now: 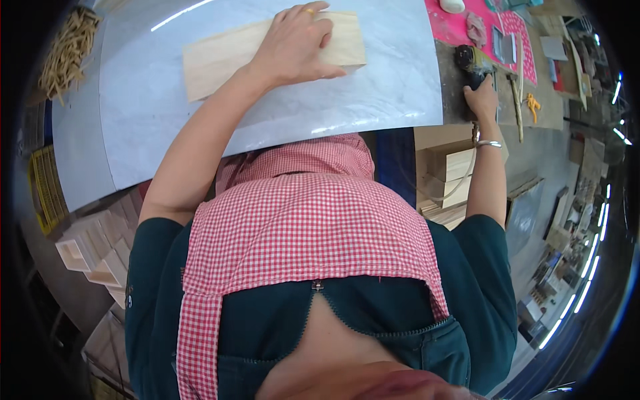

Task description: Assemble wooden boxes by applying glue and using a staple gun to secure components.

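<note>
A long pale wooden box (227,61) lies on the marbled white tabletop (293,107). My left hand (297,43) reaches across its top near the right end, with the fingers bent toward the far edge and the thumb by the near edge. A ring shows on one finger. Out to the right, my right hand (483,99) is closed around the handle of a pistol-grip air tool (472,63), dark with a yellowish body. A pale hose (472,167) hangs below that hand. The tool is over the darker bench part, apart from the box.
Bundled wood strips (70,50) sit at the far left. Beyond the tool lie a pink cloth (450,23), a stick (517,107) and an orange clamp-like tool (532,107). Wooden boxes are stacked below the table at left (100,250) and right (453,170).
</note>
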A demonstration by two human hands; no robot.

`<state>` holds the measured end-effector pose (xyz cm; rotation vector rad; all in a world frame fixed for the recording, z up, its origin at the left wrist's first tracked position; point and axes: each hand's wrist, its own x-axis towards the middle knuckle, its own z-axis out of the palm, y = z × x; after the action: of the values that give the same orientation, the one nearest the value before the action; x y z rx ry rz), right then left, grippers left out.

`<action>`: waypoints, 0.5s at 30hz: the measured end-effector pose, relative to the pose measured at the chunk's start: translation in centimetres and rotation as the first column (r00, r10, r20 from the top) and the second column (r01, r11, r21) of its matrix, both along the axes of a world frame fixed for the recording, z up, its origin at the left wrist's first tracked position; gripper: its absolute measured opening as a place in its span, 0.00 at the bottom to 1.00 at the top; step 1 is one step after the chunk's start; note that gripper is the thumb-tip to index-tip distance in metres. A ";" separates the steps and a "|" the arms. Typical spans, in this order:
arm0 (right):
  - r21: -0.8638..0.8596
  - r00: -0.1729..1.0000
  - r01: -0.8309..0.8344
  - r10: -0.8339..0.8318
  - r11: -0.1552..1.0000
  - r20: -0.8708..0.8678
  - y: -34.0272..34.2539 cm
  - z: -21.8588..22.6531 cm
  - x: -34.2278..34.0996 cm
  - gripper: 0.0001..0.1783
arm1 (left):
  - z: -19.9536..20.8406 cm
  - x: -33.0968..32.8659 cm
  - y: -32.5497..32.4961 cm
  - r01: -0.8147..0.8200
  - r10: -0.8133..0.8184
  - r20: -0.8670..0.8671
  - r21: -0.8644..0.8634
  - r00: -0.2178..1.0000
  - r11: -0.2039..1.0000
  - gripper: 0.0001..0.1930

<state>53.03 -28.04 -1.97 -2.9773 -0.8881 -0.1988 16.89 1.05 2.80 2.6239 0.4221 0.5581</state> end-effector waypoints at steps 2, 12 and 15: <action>-0.062 0.998 0.008 -0.012 0.998 -0.063 1.3 1.9 0.9 0.27 | 0.5 0.3 0.3 0.018 -0.018 -0.089 -0.006 0.996 1.000 0.22; 0.330 0.866 0.057 0.117 0.942 -0.486 6.7 16.6 -17.5 0.17 | 0.6 1.0 1.5 -0.002 -0.103 -0.343 -0.294 0.934 0.956 0.23; 0.331 0.758 0.067 0.168 0.941 -0.630 7.7 17.3 -22.6 0.17 | 0.4 1.0 1.4 0.010 -0.131 -0.300 -0.374 0.945 0.927 0.23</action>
<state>30.44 -20.39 15.35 -2.4018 -0.7345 0.6035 17.84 2.49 3.23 2.3491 0.4740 0.0143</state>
